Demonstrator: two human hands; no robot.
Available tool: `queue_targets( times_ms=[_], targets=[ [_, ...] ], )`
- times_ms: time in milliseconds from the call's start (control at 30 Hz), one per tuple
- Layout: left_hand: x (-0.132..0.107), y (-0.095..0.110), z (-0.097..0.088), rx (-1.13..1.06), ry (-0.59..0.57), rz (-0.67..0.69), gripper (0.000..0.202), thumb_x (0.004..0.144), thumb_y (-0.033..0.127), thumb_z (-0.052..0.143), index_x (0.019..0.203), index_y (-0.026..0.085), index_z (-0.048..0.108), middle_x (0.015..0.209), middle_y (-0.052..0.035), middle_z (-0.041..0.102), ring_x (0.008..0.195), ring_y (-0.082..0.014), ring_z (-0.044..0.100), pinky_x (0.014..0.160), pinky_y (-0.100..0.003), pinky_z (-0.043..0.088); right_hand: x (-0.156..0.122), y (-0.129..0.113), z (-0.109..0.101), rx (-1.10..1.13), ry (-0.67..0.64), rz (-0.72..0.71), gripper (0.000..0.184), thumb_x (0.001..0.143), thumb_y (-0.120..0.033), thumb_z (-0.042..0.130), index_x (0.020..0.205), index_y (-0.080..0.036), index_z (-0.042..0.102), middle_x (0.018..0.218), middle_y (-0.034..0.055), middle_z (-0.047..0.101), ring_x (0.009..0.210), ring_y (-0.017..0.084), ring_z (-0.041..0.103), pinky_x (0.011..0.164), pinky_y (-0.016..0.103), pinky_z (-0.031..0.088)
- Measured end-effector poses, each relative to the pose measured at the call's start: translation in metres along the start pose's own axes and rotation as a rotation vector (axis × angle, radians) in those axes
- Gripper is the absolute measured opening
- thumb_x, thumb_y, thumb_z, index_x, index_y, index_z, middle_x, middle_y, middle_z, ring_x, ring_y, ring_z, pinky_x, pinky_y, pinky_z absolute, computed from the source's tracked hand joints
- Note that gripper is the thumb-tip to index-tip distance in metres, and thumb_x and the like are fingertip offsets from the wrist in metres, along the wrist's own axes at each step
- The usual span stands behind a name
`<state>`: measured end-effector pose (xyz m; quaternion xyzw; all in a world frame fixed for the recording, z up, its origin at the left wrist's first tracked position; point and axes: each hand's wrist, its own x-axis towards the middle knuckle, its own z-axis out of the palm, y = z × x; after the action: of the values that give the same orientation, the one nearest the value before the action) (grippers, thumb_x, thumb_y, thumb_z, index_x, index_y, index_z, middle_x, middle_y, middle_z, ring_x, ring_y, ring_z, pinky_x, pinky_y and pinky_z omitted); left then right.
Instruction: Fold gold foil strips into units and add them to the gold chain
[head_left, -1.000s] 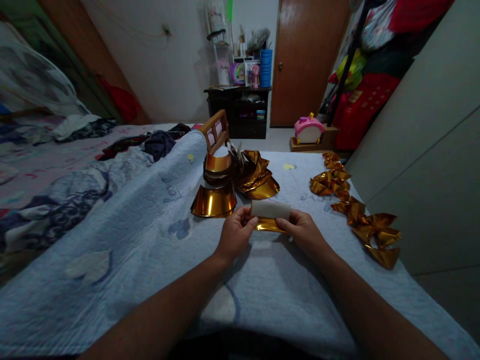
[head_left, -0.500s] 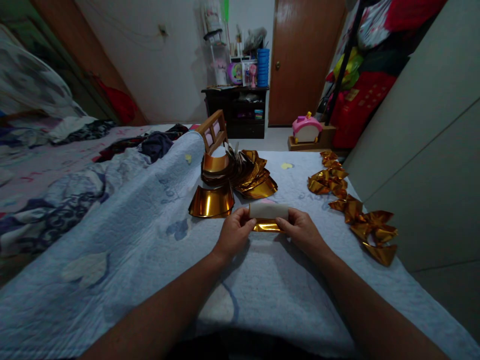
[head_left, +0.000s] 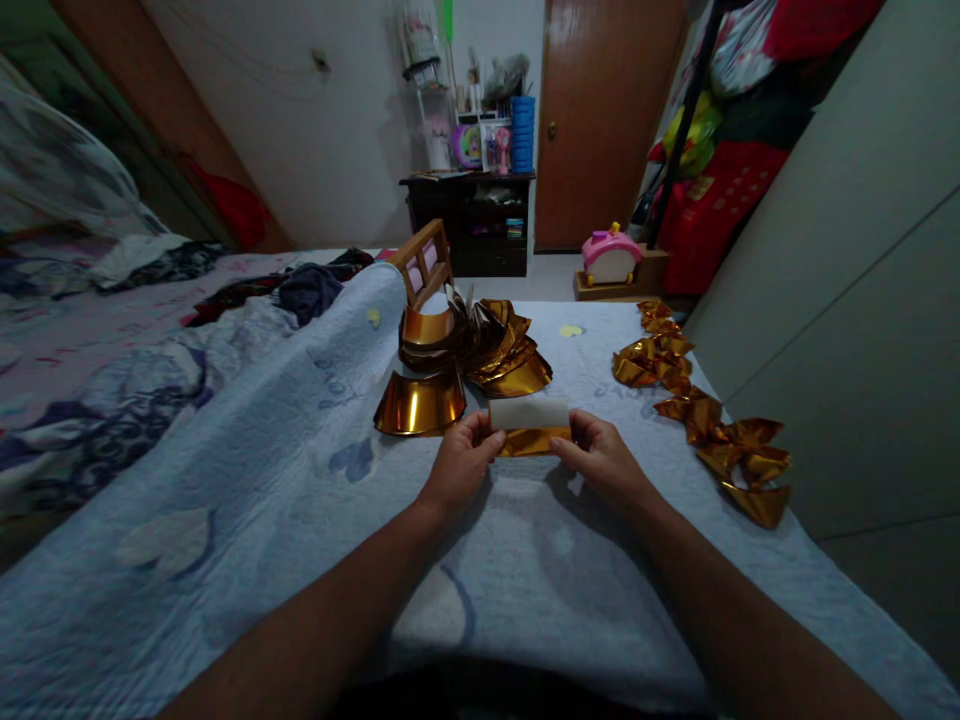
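Apparently light, creasable, slick foil sheet [head_left: 529, 413]; left grip [head_left: 460, 464] and right grip [head_left: 604, 462] pinch opposite ends, judged sound holding points.

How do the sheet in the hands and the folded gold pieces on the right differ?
The sheet is held by the left hand and right hand; the folded gold pieces lie on the blue cloth. The sheet shows a pale band above gold; the folded gold pieces look mostly gold. The sheet looks roughly rectangular; the folded gold pieces are angular and bunched. Both show shiny gold.
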<state>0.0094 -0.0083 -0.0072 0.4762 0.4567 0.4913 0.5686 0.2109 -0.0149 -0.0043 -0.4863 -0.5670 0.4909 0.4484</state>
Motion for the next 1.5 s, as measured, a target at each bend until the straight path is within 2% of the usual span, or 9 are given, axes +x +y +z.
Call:
queue_targets(
  times_ms=[233,433,667,867,967,1067,1200,1367,1500],
  targets=[
    [-0.001,0.004,0.002,0.006,0.006,0.030,0.019,0.077,0.022,0.072,0.095,0.015,0.070,0.085,-0.0021,0.070,0.077,-0.0140,0.062,0.073,-0.024,0.047,0.001,-0.003,0.002,0.068,-0.013,-0.007,0.028,0.075,-0.036,0.069,0.097,-0.018,0.069,0.085,0.0033,0.068,0.076,0.018,0.059,0.064,0.028,0.045],
    [-0.002,0.004,0.002,0.000,-0.022,0.064,0.023,0.079,0.025,0.071,0.100,0.016,0.069,0.096,-0.0049,0.072,0.089,-0.0173,0.065,0.083,-0.028,0.049,-0.001,-0.007,0.003,0.093,-0.010,-0.014,0.024,0.078,-0.038,0.068,0.092,-0.019,0.068,0.077,0.0010,0.063,0.070,0.017,0.055,0.060,0.027,0.042],
    [-0.004,0.006,0.003,0.068,0.025,0.085,0.016,0.079,0.024,0.069,0.094,0.018,0.069,0.077,0.0019,0.062,0.065,-0.0106,0.051,0.060,-0.022,0.040,-0.001,-0.009,0.004,0.130,0.002,0.001,0.029,0.078,-0.040,0.068,0.097,-0.018,0.069,0.076,0.0013,0.062,0.071,0.017,0.057,0.062,0.028,0.041],
    [-0.006,0.009,0.005,0.049,0.027,0.070,0.016,0.078,0.024,0.069,0.093,0.018,0.069,0.076,0.0011,0.063,0.063,-0.0105,0.050,0.058,-0.022,0.039,-0.001,-0.009,0.003,0.122,0.015,0.009,0.028,0.078,-0.039,0.068,0.096,-0.018,0.069,0.076,0.0018,0.063,0.071,0.017,0.056,0.062,0.029,0.042],
    [-0.006,0.010,0.006,0.016,0.007,0.038,0.023,0.076,0.027,0.074,0.097,0.017,0.070,0.083,-0.0015,0.069,0.069,-0.0126,0.058,0.062,-0.023,0.044,0.000,-0.007,0.003,0.102,0.022,-0.007,0.028,0.077,-0.039,0.069,0.095,-0.018,0.069,0.076,0.0018,0.063,0.072,0.018,0.057,0.061,0.028,0.042],
    [-0.005,0.010,0.007,-0.052,-0.031,0.021,0.035,0.069,0.028,0.082,0.101,0.017,0.070,0.095,-0.0051,0.074,0.084,-0.0175,0.067,0.075,-0.027,0.052,0.001,-0.006,0.002,0.083,0.027,-0.016,0.026,0.077,-0.038,0.068,0.093,-0.018,0.069,0.076,0.0017,0.064,0.073,0.018,0.057,0.062,0.029,0.043],
    [-0.004,0.006,0.007,-0.081,-0.036,0.006,0.039,0.067,0.026,0.085,0.102,0.016,0.070,0.100,-0.0068,0.075,0.091,-0.0201,0.070,0.086,-0.032,0.054,0.001,-0.004,0.002,0.072,0.022,-0.013,0.025,0.077,-0.038,0.067,0.093,-0.018,0.069,0.079,0.0024,0.067,0.074,0.019,0.059,0.064,0.029,0.044],
    [-0.001,0.002,0.007,-0.039,-0.045,0.000,0.035,0.073,0.025,0.079,0.105,0.013,0.070,0.103,-0.0081,0.075,0.094,-0.0200,0.069,0.089,-0.032,0.052,0.003,0.002,0.002,-0.009,0.035,0.003,0.026,0.078,-0.038,0.065,0.093,-0.017,0.070,0.086,0.0050,0.071,0.078,0.021,0.062,0.068,0.031,0.046],
    [0.002,-0.003,0.005,0.076,-0.035,0.017,0.027,0.078,0.024,0.072,0.102,0.013,0.069,0.098,-0.0075,0.074,0.090,-0.0189,0.068,0.083,-0.030,0.051,0.004,0.006,0.001,-0.199,0.094,-0.003,0.021,0.079,-0.036,0.061,0.086,-0.018,0.069,0.078,0.0044,0.068,0.073,0.020,0.060,0.065,0.030,0.044]
  ],
)
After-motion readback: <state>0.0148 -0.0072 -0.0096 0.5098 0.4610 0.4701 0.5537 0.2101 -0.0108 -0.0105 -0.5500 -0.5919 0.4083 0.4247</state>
